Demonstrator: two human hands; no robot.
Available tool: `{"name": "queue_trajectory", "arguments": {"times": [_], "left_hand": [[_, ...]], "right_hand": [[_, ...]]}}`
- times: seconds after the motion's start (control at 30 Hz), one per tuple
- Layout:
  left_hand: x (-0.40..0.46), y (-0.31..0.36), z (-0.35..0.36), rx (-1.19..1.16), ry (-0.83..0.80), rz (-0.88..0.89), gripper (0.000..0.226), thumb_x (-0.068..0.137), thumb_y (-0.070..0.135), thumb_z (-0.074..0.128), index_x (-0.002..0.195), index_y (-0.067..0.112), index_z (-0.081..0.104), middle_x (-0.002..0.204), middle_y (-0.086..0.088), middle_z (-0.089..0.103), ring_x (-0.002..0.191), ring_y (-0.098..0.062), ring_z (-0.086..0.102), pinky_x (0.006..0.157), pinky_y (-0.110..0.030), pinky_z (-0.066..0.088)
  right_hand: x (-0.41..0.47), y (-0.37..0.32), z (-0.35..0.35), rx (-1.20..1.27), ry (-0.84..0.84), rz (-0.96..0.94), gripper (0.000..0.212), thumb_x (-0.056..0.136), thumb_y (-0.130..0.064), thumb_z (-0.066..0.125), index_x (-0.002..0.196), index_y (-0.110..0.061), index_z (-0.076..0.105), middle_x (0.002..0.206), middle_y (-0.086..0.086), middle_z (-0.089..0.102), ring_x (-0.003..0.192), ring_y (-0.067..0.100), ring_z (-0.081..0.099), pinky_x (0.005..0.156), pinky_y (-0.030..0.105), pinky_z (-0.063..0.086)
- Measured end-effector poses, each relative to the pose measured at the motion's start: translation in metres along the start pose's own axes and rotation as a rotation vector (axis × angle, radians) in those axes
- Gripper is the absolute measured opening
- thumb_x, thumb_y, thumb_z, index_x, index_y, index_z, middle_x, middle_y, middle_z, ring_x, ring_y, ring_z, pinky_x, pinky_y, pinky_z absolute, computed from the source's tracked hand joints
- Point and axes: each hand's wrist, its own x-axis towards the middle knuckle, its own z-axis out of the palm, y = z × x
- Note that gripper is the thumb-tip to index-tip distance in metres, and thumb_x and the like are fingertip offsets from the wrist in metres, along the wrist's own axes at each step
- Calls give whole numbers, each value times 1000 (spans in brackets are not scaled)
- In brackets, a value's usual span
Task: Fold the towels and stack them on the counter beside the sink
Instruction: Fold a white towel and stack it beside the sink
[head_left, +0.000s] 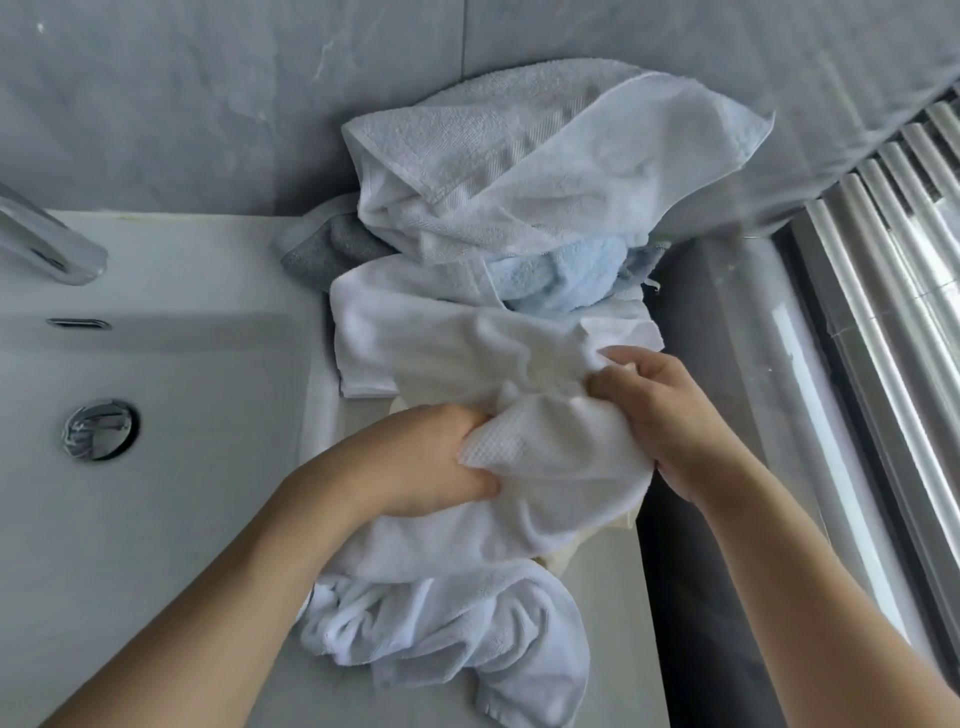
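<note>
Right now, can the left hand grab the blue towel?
Probably not yet. The left hand grips the white towel together with the right hand, and the blue towel lies farther back, tucked under a big white towel.

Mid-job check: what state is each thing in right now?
Waffle-weave towel: bunched, gripped by both hands.
Left hand: gripping towel.
Right hand: gripping towel.
Towel pile: crumpled, unfolded.
White towel: crumpled at counter edge.
Sink drain: stopper down.

White waffle-weave towel mid-frame; pale blue towel and grey towel above; white sink left; chrome drain.
</note>
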Motion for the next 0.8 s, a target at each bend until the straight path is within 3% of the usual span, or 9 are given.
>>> {"name": "queue_trajectory", "arguments": {"times": [0.1, 0.2, 0.27, 0.33, 0.43, 0.53, 0.63, 0.7, 0.8], "left_hand": [[-3, -9, 5, 349, 612, 228, 23, 74, 39, 68, 91, 24, 65, 116, 5, 57, 106, -28, 55, 86, -36, 47], [13, -18, -4, 531, 1005, 259, 55, 72, 34, 79, 112, 2, 59, 136, -26, 45, 126, -44, 42, 103, -57, 37], [26, -18, -13, 581, 887, 186, 78, 71, 32, 82, 134, 1, 49, 134, -22, 50, 127, -42, 46, 106, -58, 34], [35, -13, -17, 617, 825, 153, 61, 75, 23, 76, 130, 9, 54, 110, -8, 64, 106, -35, 57, 100, -47, 38], [28, -9, -14, 393, 808, 212, 21, 74, 21, 66, 91, 10, 62, 90, -4, 62, 85, -29, 57, 77, -36, 42], [-1, -9, 0, -49, 701, 244, 22, 68, 25, 64, 86, 17, 55, 119, 1, 44, 101, -13, 51, 83, -14, 41], [-36, -10, 12, -299, 614, 108, 28, 68, 30, 62, 93, 18, 58, 97, 5, 64, 86, -13, 61, 72, -21, 50], [-51, -11, 16, -336, 506, 51, 32, 66, 31, 61, 96, 19, 60, 82, 3, 68, 79, -17, 65, 71, -37, 54], [-58, -14, 35, -28, 518, -16, 39, 63, 35, 56, 102, 34, 54, 75, 17, 63, 63, 0, 56, 54, -22, 44]], "right_hand": [[0, 14, 0, -221, 250, -160, 23, 70, -20, 50, 51, -8, 43, 79, -10, 52, 68, 6, 48, 62, 25, 36], [-6, 20, 2, -524, 515, -486, 21, 79, -11, 48, 59, -7, 42, 142, 0, 42, 131, 12, 41, 102, 24, 35], [-5, 18, 5, -649, 468, -585, 15, 79, -8, 48, 66, -14, 44, 152, 13, 35, 143, 30, 28, 114, 43, 26], [-1, 14, 11, -705, 383, -537, 10, 78, -13, 44, 69, -13, 48, 129, 6, 59, 131, 26, 45, 111, 47, 26], [-9, 12, 18, -347, 286, -399, 22, 84, -14, 38, 62, -15, 35, 58, -12, 39, 57, 9, 38, 57, 28, 36], [-21, 11, 13, -122, 218, -225, 24, 87, -1, 37, 64, -10, 36, 57, -6, 31, 46, 6, 31, 41, 18, 26], [-33, 25, 16, -43, 133, -14, 32, 96, 1, 38, 67, -13, 43, 62, 3, 37, 56, 14, 43, 46, 19, 34], [-42, 32, 23, 64, 32, 187, 28, 99, -5, 42, 74, -9, 55, 56, 2, 49, 55, 24, 50, 49, 25, 38], [-39, 41, 39, -85, -28, 353, 21, 100, -5, 44, 106, 0, 63, 98, -6, 57, 84, 15, 63, 66, 23, 46]]}}
